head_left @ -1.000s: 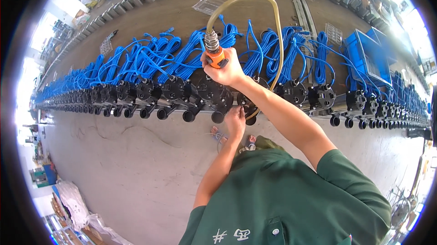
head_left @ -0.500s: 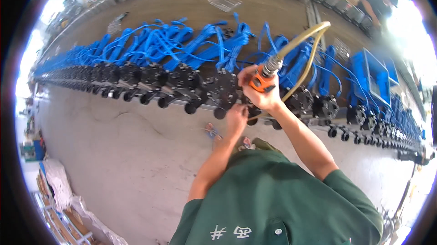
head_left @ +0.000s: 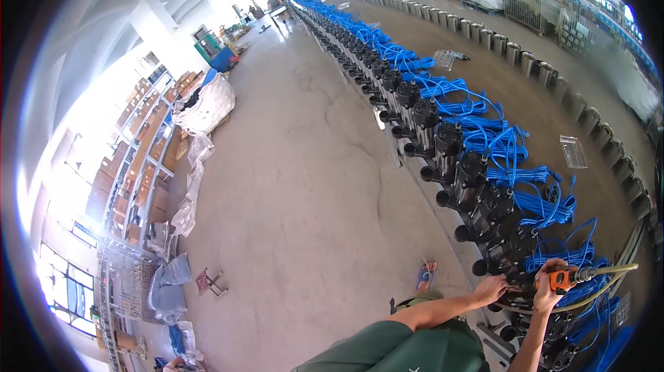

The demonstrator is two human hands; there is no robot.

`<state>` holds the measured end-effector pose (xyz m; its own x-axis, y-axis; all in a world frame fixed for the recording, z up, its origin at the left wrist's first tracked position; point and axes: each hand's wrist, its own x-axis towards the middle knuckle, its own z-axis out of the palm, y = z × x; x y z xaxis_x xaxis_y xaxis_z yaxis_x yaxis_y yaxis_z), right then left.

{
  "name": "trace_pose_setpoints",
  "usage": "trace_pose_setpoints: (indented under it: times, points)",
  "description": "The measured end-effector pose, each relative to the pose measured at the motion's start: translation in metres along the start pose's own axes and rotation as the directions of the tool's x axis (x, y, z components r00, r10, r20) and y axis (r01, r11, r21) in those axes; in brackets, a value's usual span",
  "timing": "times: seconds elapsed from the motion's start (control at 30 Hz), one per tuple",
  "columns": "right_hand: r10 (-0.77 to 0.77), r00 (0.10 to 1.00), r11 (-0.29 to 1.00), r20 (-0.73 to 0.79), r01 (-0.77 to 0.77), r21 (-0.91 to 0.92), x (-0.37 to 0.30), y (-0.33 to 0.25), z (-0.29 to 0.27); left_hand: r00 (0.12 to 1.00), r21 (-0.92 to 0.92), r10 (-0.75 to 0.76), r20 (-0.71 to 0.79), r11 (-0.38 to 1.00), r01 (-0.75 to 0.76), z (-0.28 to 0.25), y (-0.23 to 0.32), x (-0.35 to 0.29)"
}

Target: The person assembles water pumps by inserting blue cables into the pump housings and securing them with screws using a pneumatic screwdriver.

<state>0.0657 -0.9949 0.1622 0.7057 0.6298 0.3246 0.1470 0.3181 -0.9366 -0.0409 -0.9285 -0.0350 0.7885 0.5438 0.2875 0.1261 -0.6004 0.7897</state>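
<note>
My right hand [head_left: 548,290] is wrapped round an orange air screwdriver [head_left: 561,278], held over one of the black pumps in the row. A yellowish air hose [head_left: 615,268] runs from its metal fitting and loops back below. Close beside it, my left hand [head_left: 490,290] has its fingers drawn together at the same pump, near the tool's lower end; what they pinch is hidden. The neighbouring black pump [head_left: 520,242] stands upright with a round outlet on its near side. Coiled blue cables [head_left: 546,207] lie behind the pumps.
The long row of pumps and blue cables stretches to the far end of the hall. Metal cylinders [head_left: 513,51] line the bench's other side, and a clear plastic tray [head_left: 573,152] lies between. Left are shelves with boxes [head_left: 149,171], plastic sheeting [head_left: 188,199] and a small stool [head_left: 209,282].
The view has swung left along the row, so my hands now appear at lower right. The right hand still holds the air screwdriver, and the left stays at the pump beside it.
</note>
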Motion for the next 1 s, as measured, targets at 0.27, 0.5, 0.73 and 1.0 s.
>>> trace_pose_setpoints:
  times: [0.27,0.5,0.73,1.0]
  points:
    - [-0.027,1.000,1.000,-0.002,0.027,-0.004,0.002,-0.004,0.004,0.999,-0.019,0.042,-0.023,0.999,-0.043,0.002,-0.003,0.001]
    - [-0.034,0.999,0.999,0.030,0.033,0.029,0.000,0.004,-0.004,0.999,0.038,-0.001,0.039,0.999,0.000,0.012,-0.007,0.004]
    - [-0.028,0.994,0.999,-0.109,0.032,0.032,-0.015,-0.034,0.000,0.973,0.237,-0.090,0.213,0.971,0.038,-0.022,0.012,0.013]
    - [-0.406,0.775,0.904,-0.484,0.261,-0.340,-0.046,-0.110,-0.070,0.826,0.011,0.401,0.396,0.898,-0.441,-0.147,0.171,0.194]
